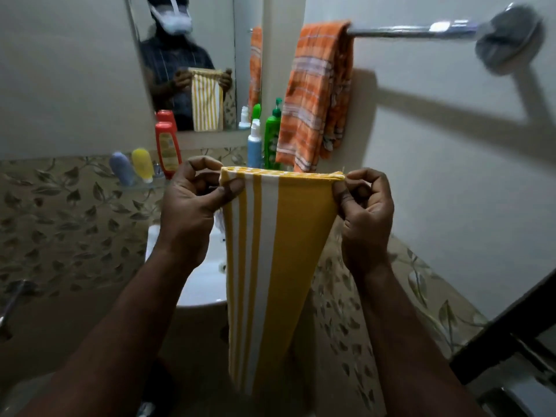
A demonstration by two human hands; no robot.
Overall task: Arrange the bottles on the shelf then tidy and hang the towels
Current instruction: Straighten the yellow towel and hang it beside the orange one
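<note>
Sink (204,282) partly behind striped towel (288,236)

We're in a home bathroom: mirror (180,55) above a white sink (204,281), bottles on a shelf (141,186), orange towel (316,94) over a chrome rail (406,31).

You face a rectangular wall mirror (216,31); below it, a white ceramic basin (204,281) sits against leaf-patterned beige tiles (60,221).
</note>
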